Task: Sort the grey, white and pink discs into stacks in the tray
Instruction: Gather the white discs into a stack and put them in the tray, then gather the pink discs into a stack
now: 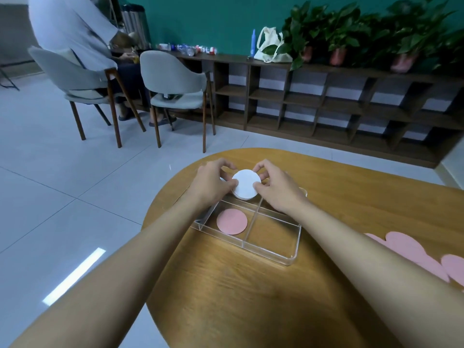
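A clear tray [273, 257] with four compartments lies on the wooden table. A stack of white discs [244, 185] is held over its far left compartment. My left hand [213, 179] pinches the stack from the left and my right hand [278, 187] pinches it from the right, fingers curled round its rim. One pink disc [231, 221] lies flat in the near left compartment. The near right compartment holds nothing. My right hand hides the far right compartment. No grey disc is in view.
Several loose pink discs [411, 249] lie on the table [251, 297] at the right edge. The table's left edge curves close to the tray. Beyond it are two grey chairs [173, 81], a seated person [75, 26] and a low dark shelf [326, 101].
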